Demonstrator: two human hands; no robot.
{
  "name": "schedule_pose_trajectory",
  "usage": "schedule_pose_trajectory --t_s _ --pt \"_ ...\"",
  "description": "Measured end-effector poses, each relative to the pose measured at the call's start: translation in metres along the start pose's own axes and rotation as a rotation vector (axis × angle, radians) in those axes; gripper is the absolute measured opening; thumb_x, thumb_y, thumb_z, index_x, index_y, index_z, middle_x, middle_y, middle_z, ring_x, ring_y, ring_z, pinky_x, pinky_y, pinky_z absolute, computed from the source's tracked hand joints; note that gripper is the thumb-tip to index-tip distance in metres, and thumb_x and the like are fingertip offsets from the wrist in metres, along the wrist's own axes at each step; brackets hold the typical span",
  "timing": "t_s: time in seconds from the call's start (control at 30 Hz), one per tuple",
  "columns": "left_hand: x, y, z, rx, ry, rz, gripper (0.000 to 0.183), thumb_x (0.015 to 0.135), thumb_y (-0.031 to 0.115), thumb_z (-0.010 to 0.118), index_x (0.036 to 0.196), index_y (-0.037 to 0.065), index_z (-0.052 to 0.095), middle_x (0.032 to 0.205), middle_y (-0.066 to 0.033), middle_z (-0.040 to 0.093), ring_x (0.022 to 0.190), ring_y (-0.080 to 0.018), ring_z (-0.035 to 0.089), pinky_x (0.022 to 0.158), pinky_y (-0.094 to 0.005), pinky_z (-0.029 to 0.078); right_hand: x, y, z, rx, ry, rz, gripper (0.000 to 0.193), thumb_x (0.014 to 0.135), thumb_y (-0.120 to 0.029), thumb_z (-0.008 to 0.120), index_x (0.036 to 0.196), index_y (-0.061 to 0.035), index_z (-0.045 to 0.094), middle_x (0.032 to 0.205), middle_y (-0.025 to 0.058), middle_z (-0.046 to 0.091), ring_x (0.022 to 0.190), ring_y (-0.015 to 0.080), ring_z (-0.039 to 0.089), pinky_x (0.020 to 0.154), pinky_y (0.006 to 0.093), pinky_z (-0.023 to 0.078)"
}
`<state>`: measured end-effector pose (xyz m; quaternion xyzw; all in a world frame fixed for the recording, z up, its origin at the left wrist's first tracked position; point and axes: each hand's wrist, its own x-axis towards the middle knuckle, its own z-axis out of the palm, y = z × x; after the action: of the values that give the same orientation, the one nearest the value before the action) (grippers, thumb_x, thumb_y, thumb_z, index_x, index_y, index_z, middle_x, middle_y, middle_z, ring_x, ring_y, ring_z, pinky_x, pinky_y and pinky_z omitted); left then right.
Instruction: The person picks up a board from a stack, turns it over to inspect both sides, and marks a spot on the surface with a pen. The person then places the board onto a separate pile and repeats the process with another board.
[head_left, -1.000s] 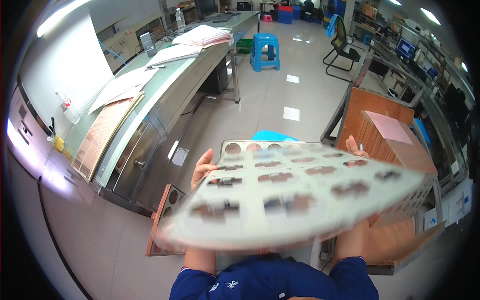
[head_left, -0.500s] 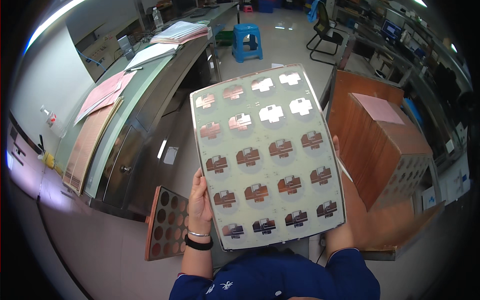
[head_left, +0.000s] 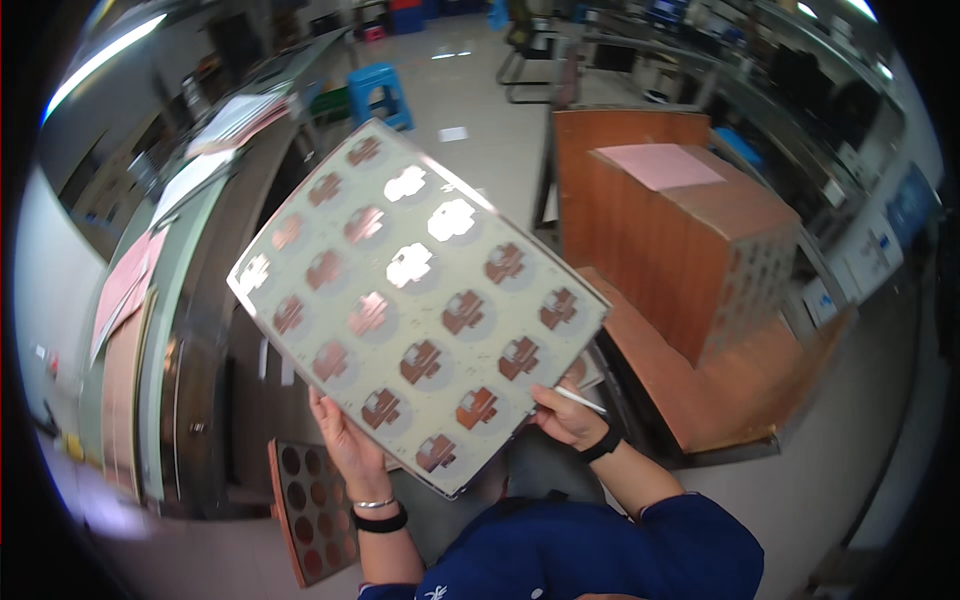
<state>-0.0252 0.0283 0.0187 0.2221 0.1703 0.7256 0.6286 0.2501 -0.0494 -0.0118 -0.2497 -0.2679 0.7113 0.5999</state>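
Panel [head_left: 415,310] of pale grey-green, set with rows of coppery shapes, is held just left of the middle of the view, turned cornerwise so that its corners sit near 12, 3, 6 and 9 o'clock. At the panel's 7 o'clock, the left hand [head_left: 350,450] supports the edge with its palm turned up and fingers part-curled; some of the fingers pass out of sight behind the panel. Its forearm rises steeply from the lower rim, leaning toward 11 o'clock, with a silver bracelet [head_left: 376,504] and a black band [head_left: 380,520] at the wrist. At the panel's 4 o'clock, the right hand [head_left: 568,418] is closed more tightly, pinching the edge, while a slim white stick [head_left: 582,400] juts from it toward 4 o'clock. That forearm slants in from 5 o'clock toward 10, bent at the elbow, with a black wristband [head_left: 602,443]. A board with rows of round dark spots [head_left: 318,515] leans at 7 o'clock, just beside the left forearm. Between 2 and 3 o'clock stands a brown stack [head_left: 640,260] topped by a pink sheet [head_left: 660,167]. The counter [head_left: 165,330] runs along 9 to 11 o'clock, and a blue stool [head_left: 376,76] stands at 11.
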Motion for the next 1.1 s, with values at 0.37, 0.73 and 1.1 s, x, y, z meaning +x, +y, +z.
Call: schedule_pose_trajectory --t_s 0.37,0.73,1.1 --pt "-0.005 0.004 -0.004 0.403 -0.255 -0.353 0.045 0.094 0.019 0.05 0.132 0.0 0.036 0.125 -0.0184 0.05 0.106 -0.0265 0.057 0.088 -0.0359 0.05 -0.045 -0.1 -0.031 -0.022 0.374 -0.775 0.036 0.091 -0.008 0.05 0.126 -0.0016 0.043 0.122 0.0106 0.053 0.111 0.022 0.053 0.093 0.0384 0.045" --pt "-0.015 0.023 -0.054 0.526 0.016 -0.314 0.035 0.095 0.019 0.048 0.125 0.001 0.043 0.115 -0.0144 0.056 0.097 -0.0194 0.059 0.081 -0.0296 0.052 -0.111 -0.174 -0.071 -0.611 1.276 -1.507 0.027 0.092 -0.015 0.051 0.103 0.009 0.055 0.099 0.0199 0.061 0.085 0.0228 0.062 0.072 0.0378 0.054" --pt "-0.015 0.035 -0.065 0.53 0.116 -0.276 0.031 0.095 0.016 0.047 0.123 0.001 0.045 0.109 -0.012 0.058 0.092 -0.017 0.06 0.08 -0.0262 0.053 -0.109 -0.174 -0.218 -1.332 2.194 -0.964 0.024 0.09 -0.014 0.046 0.085 0.008 0.053 0.074 0.028 0.059 0.073 0.0439 0.059 0.062 0.0436 0.046"
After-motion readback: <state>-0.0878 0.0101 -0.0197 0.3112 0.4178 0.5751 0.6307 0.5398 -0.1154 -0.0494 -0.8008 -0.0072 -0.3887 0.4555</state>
